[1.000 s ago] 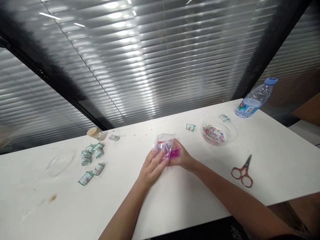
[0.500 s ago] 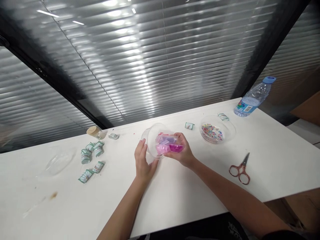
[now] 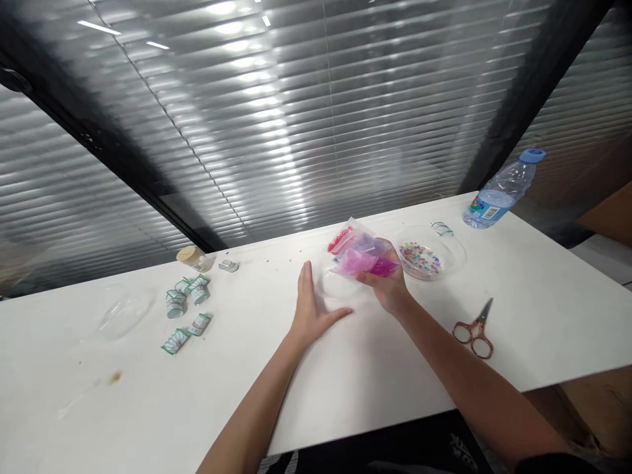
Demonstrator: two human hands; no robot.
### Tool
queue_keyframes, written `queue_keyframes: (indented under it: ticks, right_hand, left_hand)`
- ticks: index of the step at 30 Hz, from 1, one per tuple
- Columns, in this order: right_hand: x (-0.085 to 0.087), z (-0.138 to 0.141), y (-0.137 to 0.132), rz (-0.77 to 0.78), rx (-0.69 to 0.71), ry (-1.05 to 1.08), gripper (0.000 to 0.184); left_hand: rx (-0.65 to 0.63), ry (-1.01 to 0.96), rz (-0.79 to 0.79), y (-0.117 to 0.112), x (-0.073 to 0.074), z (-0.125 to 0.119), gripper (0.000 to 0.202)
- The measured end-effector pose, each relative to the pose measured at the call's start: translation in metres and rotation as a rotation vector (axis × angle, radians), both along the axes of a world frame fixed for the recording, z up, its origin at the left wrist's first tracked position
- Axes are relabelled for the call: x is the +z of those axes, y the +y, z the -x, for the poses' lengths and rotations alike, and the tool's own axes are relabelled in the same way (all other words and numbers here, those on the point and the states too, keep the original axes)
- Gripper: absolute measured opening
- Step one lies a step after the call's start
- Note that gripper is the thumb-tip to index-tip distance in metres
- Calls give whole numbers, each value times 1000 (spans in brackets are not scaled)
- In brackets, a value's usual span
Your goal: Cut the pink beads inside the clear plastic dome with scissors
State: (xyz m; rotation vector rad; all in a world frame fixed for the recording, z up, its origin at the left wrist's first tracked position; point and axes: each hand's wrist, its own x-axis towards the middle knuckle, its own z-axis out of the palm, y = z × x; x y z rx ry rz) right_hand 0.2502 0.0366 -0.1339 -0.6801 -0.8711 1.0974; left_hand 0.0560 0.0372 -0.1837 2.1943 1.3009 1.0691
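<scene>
My right hand (image 3: 392,280) grips a bunch of small clear plastic bags (image 3: 363,253) with pink, magenta, purple and red contents. Under the bags, a transparent plastic bowl (image 3: 333,284) rests on the table, partly covered by them. My left hand (image 3: 313,313) lies against the bowl's near left side with the thumb spread away from the fingers. To the right stands another clear bowl (image 3: 419,273) with many tiny multicoloured beads (image 3: 419,255) in it.
On the white table (image 3: 237,395), scissors (image 3: 476,330) lie at right. A water bottle (image 3: 498,194) leans at the back right. Several torn green-and-white packets (image 3: 176,303), a wooden-lidded jar (image 3: 195,257) and a clear plastic dish (image 3: 127,315) are at left. Blinds (image 3: 296,118) rise behind.
Both hands, the bowl and the bags have shifted to the right. The bowl is now lower on the table, and my left thumb has spread out. The bags now fan out with red showing.
</scene>
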Motion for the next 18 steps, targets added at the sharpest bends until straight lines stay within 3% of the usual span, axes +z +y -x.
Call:
queue_keyframes:
  ticks: [2, 6, 10, 13, 14, 18]
  right_hand:
    - [8, 1, -7, -43, -26, -71, 68]
    - [21, 5, -21, -122, -52, -226, 69]
    - [32, 21, -33, -125, 167, -380, 69]
    - [46, 43, -31, -43, 379, -519, 68]
    - [51, 52, -27, -11, 387, -556, 67]
    - [61, 97, 5, 98, 426, -534, 74]
  left_hand:
    - [-19, 14, 0, -3, 4, -3, 138]
    - [-10, -104, -117, -9, 22, 5, 140]
    - [-121, -332, -216, -13, 40, 21, 130]
    - [-187, -612, -58, -13, 43, 30, 116]
    - [-182, -710, 19, -13, 43, 33, 110]
    - [-6, -1078, 277, -8, 46, 47, 79]
